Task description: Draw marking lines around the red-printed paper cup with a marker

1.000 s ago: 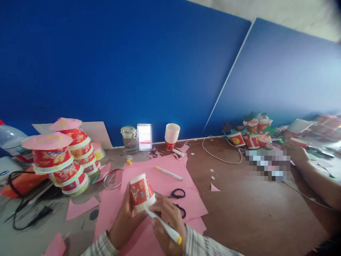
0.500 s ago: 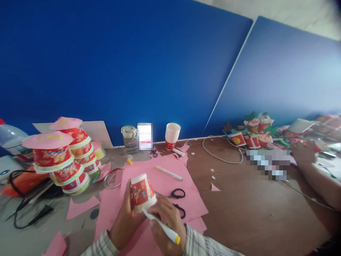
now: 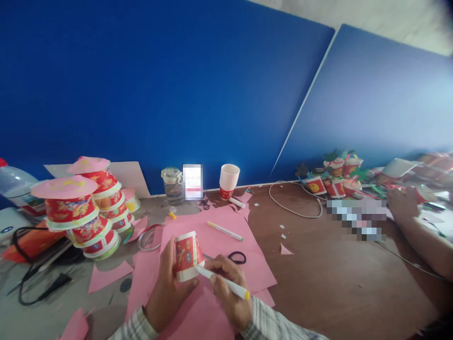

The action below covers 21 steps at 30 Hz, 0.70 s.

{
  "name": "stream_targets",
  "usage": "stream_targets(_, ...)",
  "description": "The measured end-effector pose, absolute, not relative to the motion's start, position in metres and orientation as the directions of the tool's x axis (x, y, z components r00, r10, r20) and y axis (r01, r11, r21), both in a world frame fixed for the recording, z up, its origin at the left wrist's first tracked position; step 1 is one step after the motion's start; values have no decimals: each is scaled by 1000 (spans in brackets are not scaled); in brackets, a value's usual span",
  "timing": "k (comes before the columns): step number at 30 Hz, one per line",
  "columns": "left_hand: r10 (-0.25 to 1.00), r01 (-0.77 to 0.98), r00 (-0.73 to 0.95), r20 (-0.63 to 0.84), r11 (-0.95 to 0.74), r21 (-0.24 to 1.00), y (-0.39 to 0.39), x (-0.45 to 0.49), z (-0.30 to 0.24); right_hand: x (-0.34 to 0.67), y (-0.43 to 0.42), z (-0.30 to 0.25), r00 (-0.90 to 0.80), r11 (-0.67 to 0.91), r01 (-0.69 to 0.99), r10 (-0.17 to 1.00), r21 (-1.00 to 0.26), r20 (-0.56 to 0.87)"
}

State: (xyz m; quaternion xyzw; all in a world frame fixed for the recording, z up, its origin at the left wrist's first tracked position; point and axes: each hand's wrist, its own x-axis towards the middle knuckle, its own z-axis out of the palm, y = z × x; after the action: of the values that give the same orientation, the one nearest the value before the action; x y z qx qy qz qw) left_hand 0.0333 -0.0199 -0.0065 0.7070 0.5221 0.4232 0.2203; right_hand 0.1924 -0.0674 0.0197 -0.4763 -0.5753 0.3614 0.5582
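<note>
A red and white paper cup (image 3: 187,257), printed with coloured figures, is gripped in my left hand (image 3: 166,293), fingers behind it and thumb by its lower end. My right hand (image 3: 228,295) pinches a white marker (image 3: 230,285) with a yellow end. The marker's tip meets the white rim at the cup's lower right. Beneath both hands lie sheets of pink paper (image 3: 208,314). Scissors (image 3: 236,258) rest on the paper, partly covered by my right hand. Another marker (image 3: 224,231), with a green end, lies farther back.
Stacked cups with pink paper tops (image 3: 63,188) stand at left. A glass jar (image 3: 172,184) and nested paper cups (image 3: 229,178) are by the blue partition (image 3: 177,94). Decorated cups (image 3: 334,188), a cable (image 3: 297,215) and another person's hand (image 3: 403,203) are at right.
My right hand has shifted slightly up and right, carrying the marker tip along the cup's rim. The cup has turned more upright in my left hand.
</note>
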Motion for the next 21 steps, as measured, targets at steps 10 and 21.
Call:
stream_targets(10,881,579,195,432,-459,674,-22,32,0,191,-70,19,-1,391,155,918,-907,396)
stream_targets(21,887,583,64,457,-405,705,-21,36,2,195,-69,27,-17,401,96,916,-911,401)
